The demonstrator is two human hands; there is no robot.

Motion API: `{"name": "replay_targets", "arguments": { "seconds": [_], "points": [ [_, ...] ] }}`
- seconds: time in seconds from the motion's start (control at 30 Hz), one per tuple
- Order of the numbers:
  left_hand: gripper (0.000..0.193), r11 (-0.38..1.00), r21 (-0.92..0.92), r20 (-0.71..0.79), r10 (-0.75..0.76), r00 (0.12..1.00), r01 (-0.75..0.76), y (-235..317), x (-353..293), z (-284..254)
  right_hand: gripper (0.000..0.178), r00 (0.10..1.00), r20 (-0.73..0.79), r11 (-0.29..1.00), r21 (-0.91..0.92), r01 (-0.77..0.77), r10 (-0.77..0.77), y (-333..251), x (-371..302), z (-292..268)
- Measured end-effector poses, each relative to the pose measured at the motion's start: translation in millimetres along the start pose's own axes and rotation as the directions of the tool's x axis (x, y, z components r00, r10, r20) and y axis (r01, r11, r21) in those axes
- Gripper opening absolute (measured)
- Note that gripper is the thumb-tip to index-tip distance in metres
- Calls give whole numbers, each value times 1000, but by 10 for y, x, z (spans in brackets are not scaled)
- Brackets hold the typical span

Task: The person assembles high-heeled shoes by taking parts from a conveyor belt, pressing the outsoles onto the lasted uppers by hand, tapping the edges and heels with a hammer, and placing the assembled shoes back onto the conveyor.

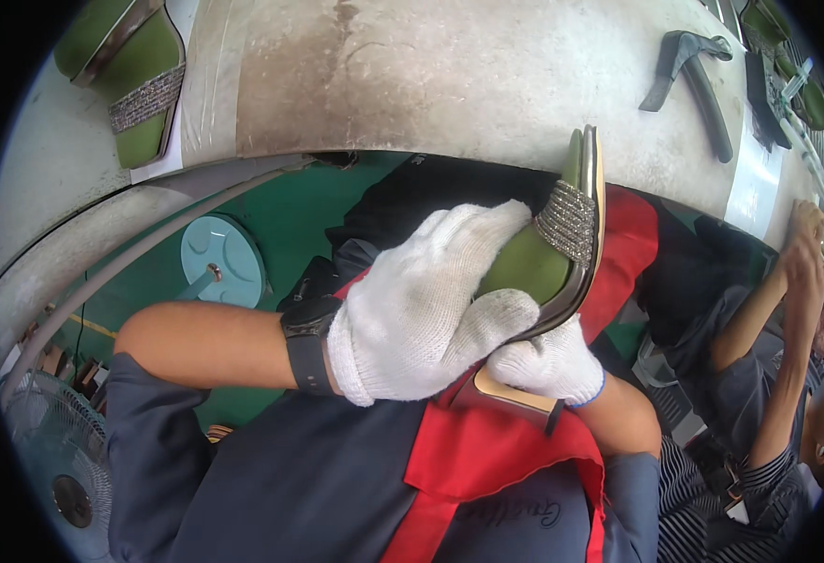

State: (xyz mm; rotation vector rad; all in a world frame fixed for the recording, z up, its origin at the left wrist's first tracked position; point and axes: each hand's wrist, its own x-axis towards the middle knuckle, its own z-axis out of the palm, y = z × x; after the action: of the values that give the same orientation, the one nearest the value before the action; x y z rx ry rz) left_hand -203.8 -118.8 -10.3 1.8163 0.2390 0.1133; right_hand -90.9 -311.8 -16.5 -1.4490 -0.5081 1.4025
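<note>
A green high-heeled slide sandal (pixel 530 266) is held over my lap, beside the table's near edge. It has a glittery rhinestone band (pixel 566 223), a metallic trim and a brown block heel, with its toe pointing away from me. My left hand (pixel 440 300), in a white knit glove, closes on the heel end from the left, thumb along the near side. The right hand (pixel 552 364), gloved likewise, grips the sandal from below near the arch and heel; part of its fingers is hidden behind the sole. Below lies a red apron (pixel 506 450).
The worn pale table (pixel 384 84) spans the top. A hammer (pixel 698 80) lies at its far right, more green sandals (pixel 144 141) at far left. A co-worker's arms (pixel 792 281) reach in at right. A light-blue stool (pixel 222 253) and fan (pixel 60 469) stand left.
</note>
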Motion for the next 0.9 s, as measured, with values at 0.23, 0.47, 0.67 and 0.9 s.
{"name": "replay_targets", "arguments": {
  "seconds": [0.23,0.47,0.67,0.9],
  "points": [
    [74,995,103,94,-4,996,-6,245,234,-364,80,965,-111,963,-159,219,-237,-271,211,151],
    [93,798,548,174,184,967,-251,547,1143,-1063,15,996,-77,971,238,-35,55,-997,818,-170],
    [96,695,680,146,185,972,-235,361,1133,-919,37,343,-210,204,-977,-55,-916,-1149,627,-1080],
    [102,744,617,213,153,965,-255,495,1306,-940,49,548,-260,152,-960,-235,-795,-1063,1012,-1318]
  ]
}}
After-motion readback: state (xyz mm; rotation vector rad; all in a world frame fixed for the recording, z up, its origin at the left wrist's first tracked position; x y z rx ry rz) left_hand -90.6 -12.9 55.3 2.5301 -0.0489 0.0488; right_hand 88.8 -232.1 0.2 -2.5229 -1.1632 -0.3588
